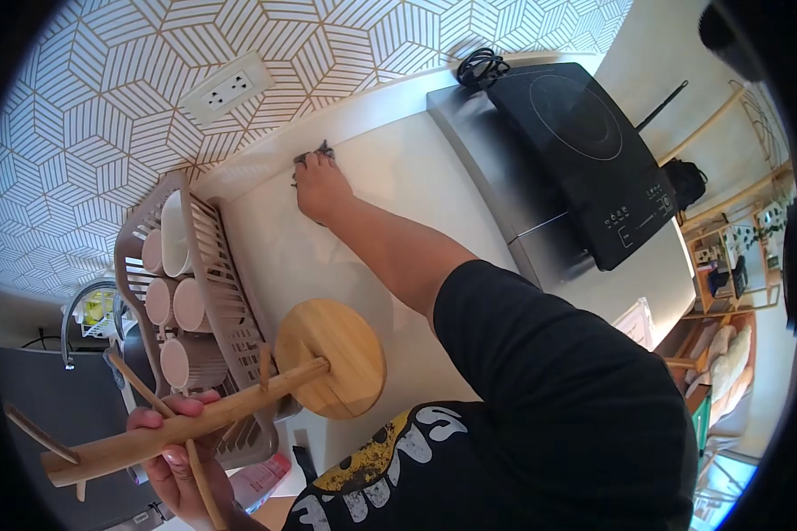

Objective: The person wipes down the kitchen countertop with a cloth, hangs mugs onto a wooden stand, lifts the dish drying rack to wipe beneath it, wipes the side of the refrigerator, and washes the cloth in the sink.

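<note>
My left hand is closed around the post of a wooden mug tree. The stand is tilted over, with its round base toward the middle of the view and its bare pegs sticking out. My right hand reaches across the white counter to the strip by the wall. Its fingers press on a small, dark patterned cloth, mostly hidden beneath them.
A plastic dish rack holding several pale mugs stands at the left. Right of my arm, a black induction cooktop rests on a metal surface, its coiled cord by the wall. A wall outlet is above.
</note>
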Motion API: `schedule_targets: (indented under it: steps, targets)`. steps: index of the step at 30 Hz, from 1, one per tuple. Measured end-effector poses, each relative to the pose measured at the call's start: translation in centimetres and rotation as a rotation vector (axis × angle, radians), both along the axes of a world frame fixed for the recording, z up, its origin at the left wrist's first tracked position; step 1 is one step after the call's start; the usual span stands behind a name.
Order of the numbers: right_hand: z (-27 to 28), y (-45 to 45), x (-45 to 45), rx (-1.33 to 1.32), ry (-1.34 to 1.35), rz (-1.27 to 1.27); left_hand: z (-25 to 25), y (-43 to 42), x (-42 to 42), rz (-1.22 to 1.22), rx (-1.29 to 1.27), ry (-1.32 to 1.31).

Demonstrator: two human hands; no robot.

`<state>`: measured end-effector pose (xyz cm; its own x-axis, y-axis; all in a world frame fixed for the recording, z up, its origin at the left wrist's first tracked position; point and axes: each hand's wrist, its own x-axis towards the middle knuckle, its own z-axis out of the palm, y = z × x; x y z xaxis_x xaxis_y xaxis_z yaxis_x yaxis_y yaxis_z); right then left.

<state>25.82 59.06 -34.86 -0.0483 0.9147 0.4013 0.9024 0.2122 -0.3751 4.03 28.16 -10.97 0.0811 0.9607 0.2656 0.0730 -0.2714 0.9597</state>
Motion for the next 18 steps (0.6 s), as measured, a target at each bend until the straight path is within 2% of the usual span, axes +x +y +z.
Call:
schedule_targets:
  steps: [2,4,12,17,18]
  targets:
    - [0.4,0.1,-0.6,-0.033,-0.01,0.076,-0.1,0.3,-0.5,0.02,0.007,-0.025]
    - [0.6,0.4,-1.6,-0.077,-0.005,0.254,-0.2,0.4,-1.0,0.052,0.031,-0.038]
    - [0.5,3.7,-7.4,-0.106,-0.069,0.542,-1.3,0.4,-0.4,0.073,0.082,-0.133]
    - [0.2,5.5,-8.8,-0.074,-0.107,0.73,0.2,-0.1,-0.4,0.146,0.121,-0.124]
    - [0.3,5.3,-8.6,-0.117,-0.122,0.78,0.7,0.2,0.2,0.2,0.112,-0.194]
